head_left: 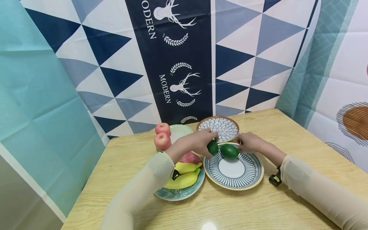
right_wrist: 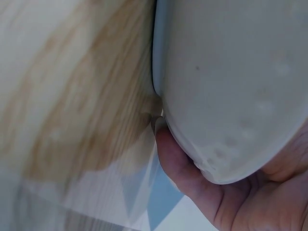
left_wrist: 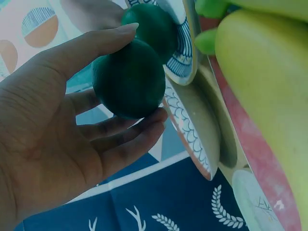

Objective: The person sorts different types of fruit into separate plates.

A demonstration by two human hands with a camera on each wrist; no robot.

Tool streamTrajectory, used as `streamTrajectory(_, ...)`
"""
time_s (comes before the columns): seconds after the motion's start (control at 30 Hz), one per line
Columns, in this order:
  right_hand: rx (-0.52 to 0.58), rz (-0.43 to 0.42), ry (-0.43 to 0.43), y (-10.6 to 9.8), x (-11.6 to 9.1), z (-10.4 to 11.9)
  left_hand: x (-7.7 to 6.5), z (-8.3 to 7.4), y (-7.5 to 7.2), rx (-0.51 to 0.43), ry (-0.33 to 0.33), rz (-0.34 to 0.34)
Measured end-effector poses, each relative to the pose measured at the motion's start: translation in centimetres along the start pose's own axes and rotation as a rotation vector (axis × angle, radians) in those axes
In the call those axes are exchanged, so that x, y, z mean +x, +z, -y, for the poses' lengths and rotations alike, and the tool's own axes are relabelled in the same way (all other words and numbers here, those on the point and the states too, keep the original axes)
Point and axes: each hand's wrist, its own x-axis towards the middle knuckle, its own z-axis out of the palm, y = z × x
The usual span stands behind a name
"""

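Pinching one green oval fruit (head_left: 212, 147), the left hand (head_left: 203, 141) is at the far-left edge of the striped plate (head_left: 231, 168); a second green fruit (head_left: 229, 151) lies inside its far edge; the right hand (head_left: 249, 142) grips its far-right rim.

Head cam bright & fairly even, light prob. from above, w/ a small glare spot (head_left: 209, 226) on the table (head_left: 230, 210) nearer the viewer than L hand (head_left: 202, 142) & R hand (head_left: 249, 142). L wrist pic dimmer, bluish; green fruit (left_wrist: 129, 79) in L hand v. dark (detail mostly lost). R wrist pic greyish, plate (right_wrist: 231, 86) underside shaded by R hand, nearby wood grain soft/blurry.
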Motion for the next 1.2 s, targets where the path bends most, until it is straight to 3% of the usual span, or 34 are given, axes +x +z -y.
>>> streamTrajectory(0.53,0.009,0.005,0.018,-0.1,-0.2,0.1,-1.0,-1.6,1.2,0.003,0.044,0.063)
streamTrajectory(0.83,0.006,0.003,0.004,-0.2,-0.1,0.2,-0.9,-1.9,1.9,0.031,0.065,0.062)
streamTrajectory(0.97,0.007,0.007,0.013,-0.2,-0.1,0.1,-0.9,-2.1,2.2,0.028,0.054,0.069)
streamTrajectory(1.2,0.01,0.014,0.023,-0.2,-0.2,0.2,-0.9,-2.4,2.2,0.102,0.018,0.085)
